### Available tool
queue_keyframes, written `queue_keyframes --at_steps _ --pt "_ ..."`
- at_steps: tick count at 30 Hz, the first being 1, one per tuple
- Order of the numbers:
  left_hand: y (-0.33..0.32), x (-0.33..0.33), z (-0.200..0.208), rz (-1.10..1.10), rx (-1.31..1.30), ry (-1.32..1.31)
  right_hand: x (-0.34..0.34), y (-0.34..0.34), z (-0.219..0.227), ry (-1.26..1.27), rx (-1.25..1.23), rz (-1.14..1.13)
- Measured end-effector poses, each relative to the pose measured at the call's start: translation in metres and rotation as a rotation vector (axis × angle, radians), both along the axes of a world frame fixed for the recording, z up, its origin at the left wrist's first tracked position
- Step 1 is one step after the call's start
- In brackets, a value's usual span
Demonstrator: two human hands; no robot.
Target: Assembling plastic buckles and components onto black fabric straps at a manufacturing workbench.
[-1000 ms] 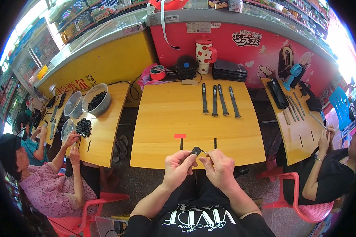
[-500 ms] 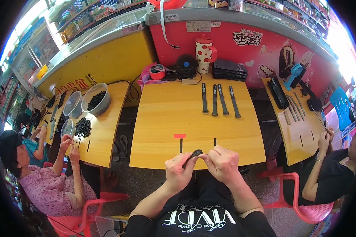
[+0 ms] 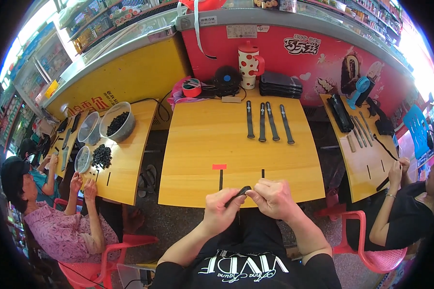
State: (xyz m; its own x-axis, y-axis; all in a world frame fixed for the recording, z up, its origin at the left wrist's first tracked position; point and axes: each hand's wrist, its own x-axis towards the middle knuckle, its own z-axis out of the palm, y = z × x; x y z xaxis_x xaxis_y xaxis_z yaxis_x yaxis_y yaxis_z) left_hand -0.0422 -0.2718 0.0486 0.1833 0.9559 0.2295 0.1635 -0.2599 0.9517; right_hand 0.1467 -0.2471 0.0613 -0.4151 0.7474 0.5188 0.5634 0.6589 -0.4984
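Observation:
Just off the front edge of the middle table, a black strap-like strip (image 3: 238, 193) is bent in a curve between my hands. My left hand (image 3: 219, 207) is closed around its lower part, the fingers pressed together. At its upper end, my right hand (image 3: 274, 197) pinches it with thumb and fingers. Part of the strip is hidden by my fingers. Farther back on the table lie several flat black straps (image 3: 262, 123) in a row, side by side.
The wooden table (image 3: 193, 139) carries black tape marks and a red one (image 3: 219, 166). At its back stand a dotted tumbler (image 3: 248, 67), a small fan (image 3: 227, 77) and stacked black pouches (image 3: 280, 85). Co-workers sit at side tables left and right; bowls (image 3: 117, 120) stand at left.
More of the black strip shows between my hands, and its end has risen slightly. My right hand has shifted a little. The left co-worker's hands have lowered.

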Motion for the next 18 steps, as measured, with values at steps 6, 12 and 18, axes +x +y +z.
queue_keyframes --at_steps 6,12,18 --pt "0.016 -0.006 -0.006 -0.292 -0.627 -0.627 -0.004 0.001 -0.004 -0.032 0.108 -0.025" --pt "0.012 0.000 -0.020 -0.279 -0.609 -0.739 -0.002 0.004 -0.013 -0.016 0.103 0.016" --pt "0.010 0.006 -0.028 -0.193 -0.707 -0.931 -0.012 -0.005 -0.016 -0.217 0.424 -0.113"
